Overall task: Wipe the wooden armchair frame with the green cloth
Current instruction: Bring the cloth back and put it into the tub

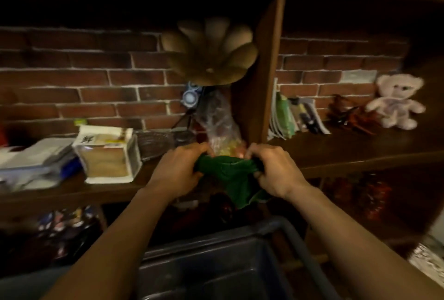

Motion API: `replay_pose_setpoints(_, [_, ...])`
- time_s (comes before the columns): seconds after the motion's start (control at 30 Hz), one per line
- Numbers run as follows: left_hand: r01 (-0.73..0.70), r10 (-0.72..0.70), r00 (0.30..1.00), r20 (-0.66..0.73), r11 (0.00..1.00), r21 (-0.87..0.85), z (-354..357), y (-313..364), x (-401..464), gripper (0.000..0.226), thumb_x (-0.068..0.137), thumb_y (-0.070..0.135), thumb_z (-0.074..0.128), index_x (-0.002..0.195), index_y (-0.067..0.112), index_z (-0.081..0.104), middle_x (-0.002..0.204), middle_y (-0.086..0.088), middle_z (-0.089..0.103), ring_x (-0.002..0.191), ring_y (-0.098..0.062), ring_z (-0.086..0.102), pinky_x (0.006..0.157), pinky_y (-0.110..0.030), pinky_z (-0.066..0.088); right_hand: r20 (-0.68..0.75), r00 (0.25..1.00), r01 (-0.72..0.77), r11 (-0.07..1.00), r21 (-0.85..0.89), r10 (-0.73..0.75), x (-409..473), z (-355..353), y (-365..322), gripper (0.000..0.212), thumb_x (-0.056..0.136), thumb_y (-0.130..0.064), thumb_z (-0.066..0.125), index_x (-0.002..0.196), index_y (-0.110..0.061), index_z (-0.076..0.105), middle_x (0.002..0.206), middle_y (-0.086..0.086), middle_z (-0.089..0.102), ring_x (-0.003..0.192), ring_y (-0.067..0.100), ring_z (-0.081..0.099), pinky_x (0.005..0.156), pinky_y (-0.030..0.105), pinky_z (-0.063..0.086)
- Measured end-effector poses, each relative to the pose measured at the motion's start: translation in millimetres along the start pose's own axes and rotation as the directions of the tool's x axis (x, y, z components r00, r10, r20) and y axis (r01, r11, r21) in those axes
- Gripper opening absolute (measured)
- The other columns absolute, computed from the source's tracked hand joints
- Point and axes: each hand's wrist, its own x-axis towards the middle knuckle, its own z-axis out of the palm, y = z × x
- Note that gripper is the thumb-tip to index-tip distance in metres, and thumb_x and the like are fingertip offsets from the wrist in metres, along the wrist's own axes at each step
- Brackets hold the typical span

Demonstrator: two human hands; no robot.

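The green cloth (230, 177) is stretched between both hands in front of a wooden shelf, with its lower part hanging down in a loose fold. My left hand (179, 170) grips the cloth's left end in a closed fist. My right hand (274, 170) grips the right end the same way. The wooden armchair frame is not in view.
A dark wooden shelf unit (348, 153) stands against a brick wall. On it are a packet of bread (108, 155), a plastic bag (218, 122), a tan flower-shaped cushion (211, 52), books (295, 114) and a teddy bear (396, 102). A dark blue bin (216, 263) sits below my arms.
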Motion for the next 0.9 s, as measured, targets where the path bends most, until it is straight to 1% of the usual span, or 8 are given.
replay_pose_setpoints(0.13, [0.135, -0.136, 0.990, 0.033, 0.991, 0.009, 8.2, -38.7, -37.1, 0.050, 0.073, 0.014, 0.077, 0.115, 0.036, 0.061, 0.119, 0.004, 0.071, 0.108, -0.027, 0.067, 0.083, -0.041, 0.054, 0.073, 0.996, 0.056, 0.997, 0.051, -0.060, 14.8, 48.1, -20.7, 0.038, 0.073, -0.004, 0.069, 0.096, -0.033, 0.058, 0.109, -0.001, 0.066, 0.100, 0.029, 0.063, 0.079, 0.043, 0.055])
replay_pose_setpoints(0.2, [0.192, -0.192, 0.980, 0.053, 0.981, 0.008, 19.2, -51.8, -54.4, 0.050, 0.073, 0.016, 0.080, 0.115, 0.036, 0.060, 0.120, 0.005, 0.070, 0.108, -0.025, 0.067, 0.084, -0.038, 0.052, 0.115, 0.991, 0.063, 0.995, 0.074, -0.071, 16.1, 70.0, -23.9, 0.041, 0.073, -0.003, 0.071, 0.094, -0.036, 0.057, 0.107, -0.003, 0.067, 0.099, 0.025, 0.064, 0.078, 0.040, 0.055])
replay_pose_setpoints(0.3, [0.255, -0.255, 0.962, 0.099, 0.967, 0.009, 45.5, -67.5, -79.6, 0.053, 0.072, 0.012, 0.080, 0.113, 0.037, 0.058, 0.121, 0.008, 0.068, 0.109, -0.023, 0.066, 0.086, -0.037, 0.050, 0.189, 0.978, 0.076, 0.994, 0.083, -0.090, 11.7, 107.6, -21.3, 0.041, 0.071, -0.004, 0.071, 0.092, -0.036, 0.057, 0.105, -0.006, 0.067, 0.100, 0.023, 0.064, 0.075, 0.033, 0.047])
replay_pose_setpoints(0.4, [0.323, -0.324, 0.928, 0.183, 0.946, 0.037, 80.0, -74.8, -102.2, 0.054, 0.073, 0.017, 0.079, 0.117, 0.040, 0.057, 0.128, 0.009, 0.066, 0.113, -0.022, 0.065, 0.092, -0.041, 0.052, 0.281, 0.957, 0.054, 0.995, 0.088, -0.076, -1.0, 146.1, -8.1, 0.043, 0.074, -0.004, 0.071, 0.095, -0.038, 0.055, 0.114, -0.005, 0.065, 0.105, 0.024, 0.063, 0.079, 0.035, 0.048])
replay_pose_setpoints(0.5, [0.369, -0.363, 0.892, 0.268, 0.929, 0.030, 120.2, -78.0, -121.7, 0.056, 0.074, 0.017, 0.079, 0.118, 0.041, 0.054, 0.125, 0.009, 0.066, 0.108, -0.022, 0.067, 0.087, -0.039, 0.054, 0.388, 0.920, 0.012, 0.995, 0.097, -0.050, -20.2, 180.4, 8.6, 0.046, 0.079, -0.005, 0.074, 0.099, -0.041, 0.054, 0.119, -0.005, 0.061, 0.104, 0.024, 0.063, 0.080, 0.040, 0.055])
replay_pose_setpoints(0.6, [0.413, -0.389, 0.865, 0.318, 0.911, -0.011, 160.8, -77.1, -146.9, 0.057, 0.073, 0.015, 0.078, 0.119, 0.042, 0.056, 0.122, 0.008, 0.067, 0.105, -0.021, 0.067, 0.085, -0.036, 0.054, 0.451, 0.892, -0.050, 0.997, 0.054, 0.021, -43.8, 210.8, 25.0, 0.044, 0.079, -0.006, 0.075, 0.105, -0.037, 0.057, 0.118, -0.004, 0.063, 0.104, 0.023, 0.064, 0.081, 0.039, 0.056])
replay_pose_setpoints(0.73, [0.490, -0.446, 0.792, 0.416, 0.872, 0.001, 213.1, -71.0, -181.5, 0.054, 0.076, 0.015, 0.074, 0.118, 0.043, 0.055, 0.124, 0.007, 0.067, 0.110, -0.025, 0.066, 0.088, -0.038, 0.053, 0.534, 0.844, -0.090, 0.995, 0.048, 0.051, -82.2, 248.7, 43.0, 0.037, 0.080, -0.008, 0.069, 0.103, -0.033, 0.057, 0.116, -0.002, 0.066, 0.108, 0.028, 0.062, 0.083, 0.039, 0.053])
replay_pose_setpoints(0.9, [0.552, -0.496, 0.682, 0.537, 0.831, 0.067, 259.5, -55.3, -227.2, 0.053, 0.080, 0.021, 0.070, 0.124, 0.045, 0.051, 0.126, 0.008, 0.068, 0.108, -0.027, 0.068, 0.086, -0.038, 0.053, 0.626, 0.770, -0.149, 0.989, -0.007, 0.120, -132.6, 287.2, 54.6, 0.039, 0.078, -0.012, 0.070, 0.107, -0.034, 0.056, 0.119, -0.003, 0.065, 0.107, 0.028, 0.064, 0.084, 0.040, 0.054])
